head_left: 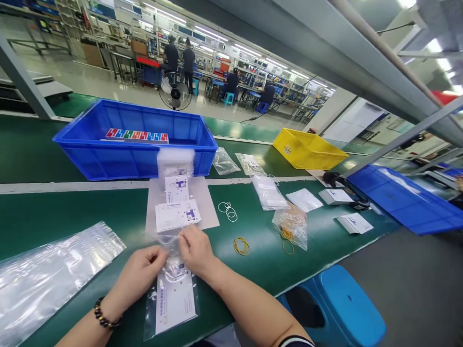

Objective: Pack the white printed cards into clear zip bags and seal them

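A clear plastic bag [151, 311] lies at the front edge, with a white printed leaflet [177, 303] and something white and looped inside it. My left hand [141, 270] pinches the bag's upper left edge. My right hand [196, 248] has its fingers closed on the upper right of the same bag. Just beyond my fingers, a stack of printed cards [173, 216] rests on a pale sheet [211, 212]. Behind it, another printed card [177, 189] leans toward a bundle of small clear bags [176, 161] against the blue bin.
A blue bin [144, 161] with a colourful printed item stands behind; a yellow bin [309, 149] is farther right. Large clear bags [65, 265] lie left. White rings [227, 211], yellow rubber bands [241, 246] and bagged items [268, 192] lie right. A blue stool [347, 303] stands below the table.
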